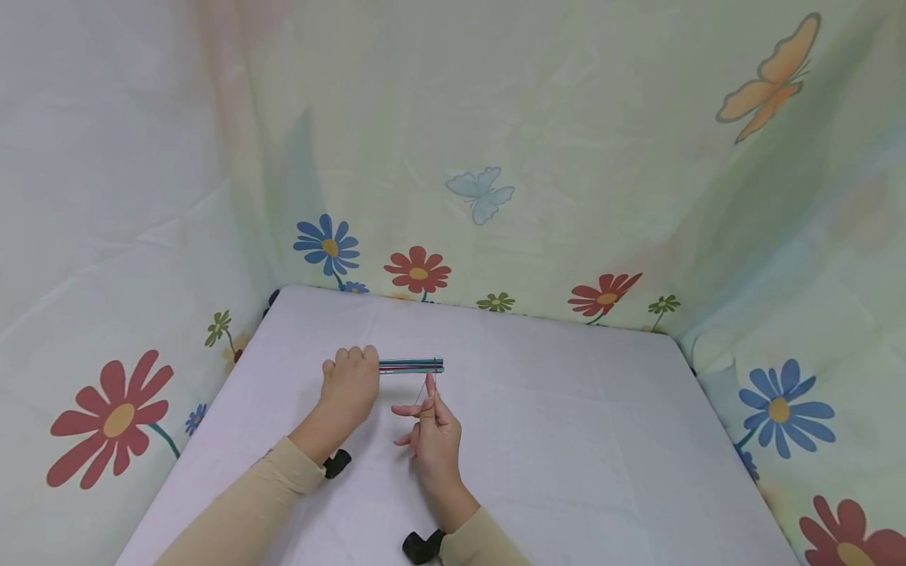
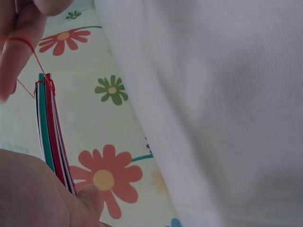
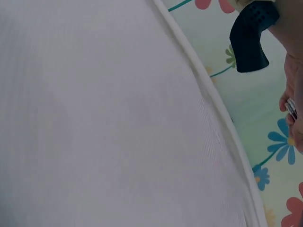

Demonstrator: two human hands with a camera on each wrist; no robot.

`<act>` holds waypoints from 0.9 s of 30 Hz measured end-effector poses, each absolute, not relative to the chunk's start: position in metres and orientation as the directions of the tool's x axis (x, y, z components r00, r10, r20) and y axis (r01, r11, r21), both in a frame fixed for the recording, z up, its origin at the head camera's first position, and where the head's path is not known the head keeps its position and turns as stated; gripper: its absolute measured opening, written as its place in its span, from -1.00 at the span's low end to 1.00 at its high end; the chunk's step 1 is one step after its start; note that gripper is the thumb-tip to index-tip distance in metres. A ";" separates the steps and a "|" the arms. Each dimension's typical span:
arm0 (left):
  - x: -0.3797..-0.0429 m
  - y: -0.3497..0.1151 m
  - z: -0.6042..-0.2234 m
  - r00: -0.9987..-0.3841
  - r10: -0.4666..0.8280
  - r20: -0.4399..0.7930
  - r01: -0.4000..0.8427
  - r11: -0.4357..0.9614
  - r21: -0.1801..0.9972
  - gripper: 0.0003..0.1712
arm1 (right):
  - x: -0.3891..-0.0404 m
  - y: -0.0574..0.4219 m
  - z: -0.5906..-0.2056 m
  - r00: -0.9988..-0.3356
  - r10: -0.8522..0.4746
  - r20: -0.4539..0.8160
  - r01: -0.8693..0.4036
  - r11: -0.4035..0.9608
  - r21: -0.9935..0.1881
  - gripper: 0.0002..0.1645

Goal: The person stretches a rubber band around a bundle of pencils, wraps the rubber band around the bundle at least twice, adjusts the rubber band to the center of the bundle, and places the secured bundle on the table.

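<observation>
A bundle of slim coloured sticks, teal, red and white (image 2: 46,127), possibly pencils, lies level above the table in the head view. My left hand (image 1: 351,383) grips one end, its fingers wrapped round the bundle. A thin red band (image 2: 51,88), like a rubber band, circles the far end. From there it stretches in a loop over fingers of my right hand (image 1: 437,444), just below that end. One right finger points up beside the stick tips; others point left. At the right wrist view's edge, the left hand holds the sticks, their ends (image 3: 290,109) showing.
A white cloth covers the table (image 1: 566,424). Curtains printed with flowers and butterflies (image 1: 566,157) stand round its back and sides. Black wrist mounts (image 1: 422,547) sit by both sleeves, close to the tabletop.
</observation>
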State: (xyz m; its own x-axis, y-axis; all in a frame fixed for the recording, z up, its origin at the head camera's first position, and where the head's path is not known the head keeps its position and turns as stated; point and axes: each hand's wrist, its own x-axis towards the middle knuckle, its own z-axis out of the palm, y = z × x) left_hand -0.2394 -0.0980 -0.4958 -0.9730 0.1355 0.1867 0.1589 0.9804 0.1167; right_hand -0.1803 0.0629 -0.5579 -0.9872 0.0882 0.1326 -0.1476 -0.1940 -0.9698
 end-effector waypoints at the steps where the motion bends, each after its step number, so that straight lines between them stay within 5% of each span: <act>1: -0.239 -0.097 -0.497 -0.972 0.134 0.194 0.159 0.980 0.119 -0.89 | -0.179 0.060 -0.556 -0.986 0.105 0.130 -0.149 -0.203 -0.968 -0.48; 17: -0.234 -0.088 -0.496 -0.965 0.118 0.235 0.143 0.985 0.094 -0.86 | -0.184 0.048 -0.538 -0.970 0.237 0.052 -0.122 -0.292 -0.948 -0.27; 27: -0.231 -0.080 -0.502 -0.961 0.044 0.275 0.077 0.991 0.113 -0.84 | -0.189 0.060 -0.513 -0.965 0.175 -0.193 0.041 -0.629 -0.776 -0.30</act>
State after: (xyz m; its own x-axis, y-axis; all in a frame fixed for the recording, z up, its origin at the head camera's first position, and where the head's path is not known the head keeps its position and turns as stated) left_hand -0.2314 -0.0798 -0.5018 -0.9605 0.0437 0.2747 0.0774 0.9905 0.1133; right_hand -0.1888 0.0599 -0.5128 -0.9653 0.1754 -0.1933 0.0411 -0.6291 -0.7763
